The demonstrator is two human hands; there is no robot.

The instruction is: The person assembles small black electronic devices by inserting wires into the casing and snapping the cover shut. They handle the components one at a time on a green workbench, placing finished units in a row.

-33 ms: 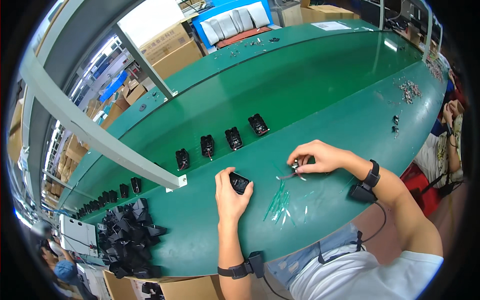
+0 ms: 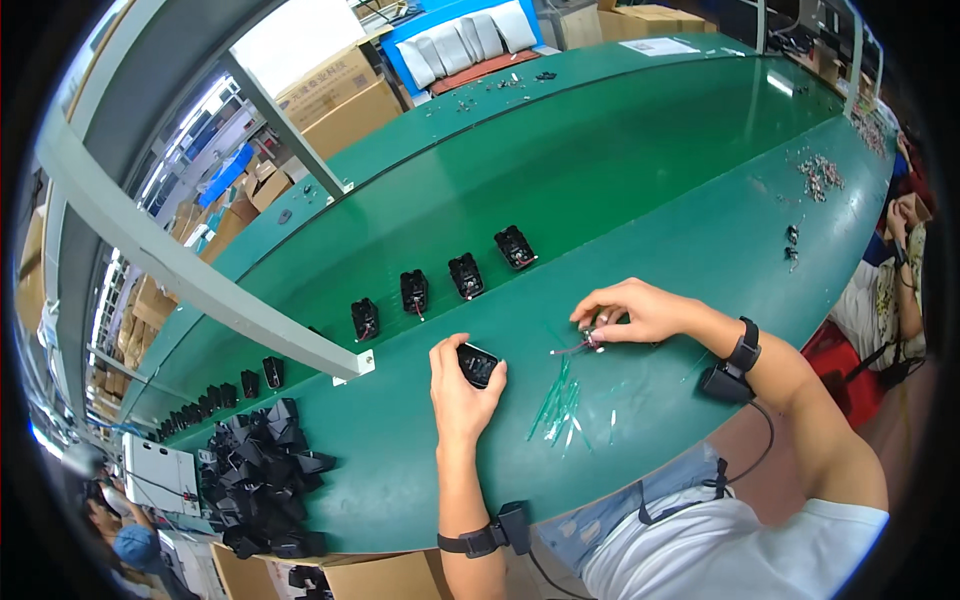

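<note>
- At the green bench (image 2: 390, 470), the left hand (image 2: 463, 398) holds a black box (image 2: 478, 368); its grip wraps the sides, thumb across from fingers.
- Right of that, the right hand (image 2: 636, 312) has its grip pinching a small part (image 2: 592, 338) with thin wires (image 2: 568, 350) sticking out.
- Nearer the person's body lie thin green strips (image 2: 556, 402).
- Beyond the hands, more black boxes (image 2: 466, 277) make a row.
- Off to the left sits a big black pile (image 2: 255, 475).

Row of dark printed characters (image 2: 328, 87) on brown carton (image 2: 322, 79).
</note>
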